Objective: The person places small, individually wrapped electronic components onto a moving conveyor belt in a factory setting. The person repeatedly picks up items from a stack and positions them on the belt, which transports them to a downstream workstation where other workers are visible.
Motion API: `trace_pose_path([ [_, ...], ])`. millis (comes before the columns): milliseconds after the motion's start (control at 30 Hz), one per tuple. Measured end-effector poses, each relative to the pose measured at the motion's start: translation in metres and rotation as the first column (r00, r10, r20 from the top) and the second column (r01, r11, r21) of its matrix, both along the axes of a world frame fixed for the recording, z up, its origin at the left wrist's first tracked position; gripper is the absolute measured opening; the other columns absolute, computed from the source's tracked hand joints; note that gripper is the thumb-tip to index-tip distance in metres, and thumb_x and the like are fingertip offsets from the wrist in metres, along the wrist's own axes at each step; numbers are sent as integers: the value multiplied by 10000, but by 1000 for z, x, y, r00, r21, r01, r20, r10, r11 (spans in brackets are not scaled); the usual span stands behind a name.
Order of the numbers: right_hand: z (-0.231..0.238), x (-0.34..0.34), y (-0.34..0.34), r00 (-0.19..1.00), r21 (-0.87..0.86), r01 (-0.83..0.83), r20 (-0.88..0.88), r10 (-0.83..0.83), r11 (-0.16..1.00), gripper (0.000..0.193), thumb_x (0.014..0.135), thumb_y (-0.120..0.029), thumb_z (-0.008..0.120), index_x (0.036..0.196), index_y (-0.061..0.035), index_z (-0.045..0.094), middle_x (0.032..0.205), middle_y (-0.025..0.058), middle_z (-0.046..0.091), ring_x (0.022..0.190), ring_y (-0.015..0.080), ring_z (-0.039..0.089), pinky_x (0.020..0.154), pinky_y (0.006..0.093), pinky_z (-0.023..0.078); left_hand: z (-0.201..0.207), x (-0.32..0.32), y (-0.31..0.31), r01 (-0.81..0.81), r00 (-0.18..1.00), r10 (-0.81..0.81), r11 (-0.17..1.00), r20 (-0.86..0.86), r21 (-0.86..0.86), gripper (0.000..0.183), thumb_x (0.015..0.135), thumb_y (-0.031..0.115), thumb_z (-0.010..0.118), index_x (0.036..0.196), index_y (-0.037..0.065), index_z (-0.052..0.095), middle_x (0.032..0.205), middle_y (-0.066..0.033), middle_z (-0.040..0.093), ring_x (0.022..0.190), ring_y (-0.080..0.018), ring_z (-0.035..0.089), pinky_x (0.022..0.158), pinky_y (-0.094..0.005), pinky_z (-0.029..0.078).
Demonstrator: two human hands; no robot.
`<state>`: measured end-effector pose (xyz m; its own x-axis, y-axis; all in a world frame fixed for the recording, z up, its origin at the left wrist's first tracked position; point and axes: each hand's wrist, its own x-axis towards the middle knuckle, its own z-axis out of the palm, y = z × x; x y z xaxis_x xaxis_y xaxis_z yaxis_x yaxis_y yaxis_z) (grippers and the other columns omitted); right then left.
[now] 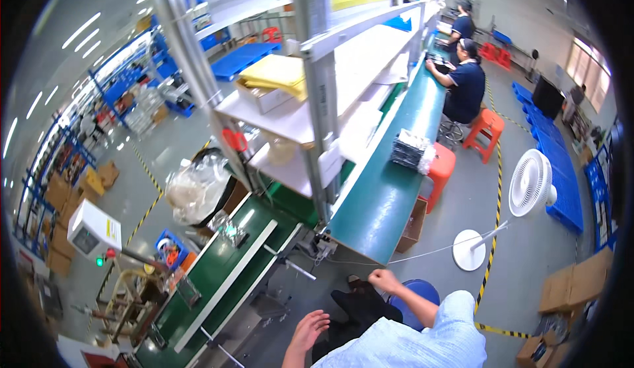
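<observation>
My left hand [310,330] is raised in front of me, palm inward, fingers stretched out and holding nothing. It is apart from the green conveyor belt [218,262] to its left. My right hand [384,281] hovers just off the near end of the green workbench [360,226], fingers curled into a loose fist with nothing showing in it. Behind my right forearm is a round blue stool or drum [421,297]. On the bench farther up lies a stack of silvery wrapped packs [411,151]. A clear plastic-wrapped item [229,231] rests on the conveyor.
Metal-framed shelves [317,91] with yellow envelopes [274,74] stand ahead. Two people [464,77] work along the bench's far right side. A white fan [530,184], red stools [485,133] and cardboard boxes [574,282] stand to the right. A cable crosses the floor near the bench end.
</observation>
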<state>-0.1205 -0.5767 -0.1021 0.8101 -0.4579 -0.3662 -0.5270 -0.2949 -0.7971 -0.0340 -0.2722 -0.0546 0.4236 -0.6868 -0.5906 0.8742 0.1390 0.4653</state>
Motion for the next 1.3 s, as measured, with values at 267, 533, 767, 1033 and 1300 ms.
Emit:
trace_pose_path([
  [267,39,-4,-228,770,-34,524,447,-456,851,224,857,-211,501,783,-16,582,683,21,566,614,85,516,564,252,431,6,30,-206,383,919,-389,920,-71,-87,422,866,183,524,1239,35,393,1270,-146,415,1190,-259,389,993,-450,318],
  [533,49,99,-537,686,-238,681,536,-492,692,302,823,-254,520,878,30,605,867,165,603,827,257,580,763,325,438,-20,98,-528,330,944,-330,943,14,40,959,731,402,680,1372,48,59,1434,-180,-10,1338,-265,-21,1059,-485,73],
  [767,-55,218,-679,984,-251,140,-72,-163,958,634,802,-504,410,1019,67,580,1068,266,549,1033,364,523,913,392,384,-26,133,-701,45,998,-49,995,47,84,888,713,335,710,1346,124,124,1374,-118,188,1272,-267,167,980,-557,155],
  [1033,-75,248,-647,933,-149,8,-355,-61,989,757,822,-583,278,993,92,575,1068,320,514,1066,409,486,930,400,352,-78,155,-737,-194,978,199,978,-68,71,632,703,107,689,1222,184,337,1129,-47,486,1013,-216,509,787,-427,455],
  [1300,-55,234,-517,959,-153,-69,-282,24,986,710,863,-504,220,851,80,625,917,342,549,921,443,535,860,444,391,-73,145,-615,-290,957,291,952,7,100,475,752,143,640,1168,60,428,1078,-86,553,994,-230,545,887,-398,433],
])
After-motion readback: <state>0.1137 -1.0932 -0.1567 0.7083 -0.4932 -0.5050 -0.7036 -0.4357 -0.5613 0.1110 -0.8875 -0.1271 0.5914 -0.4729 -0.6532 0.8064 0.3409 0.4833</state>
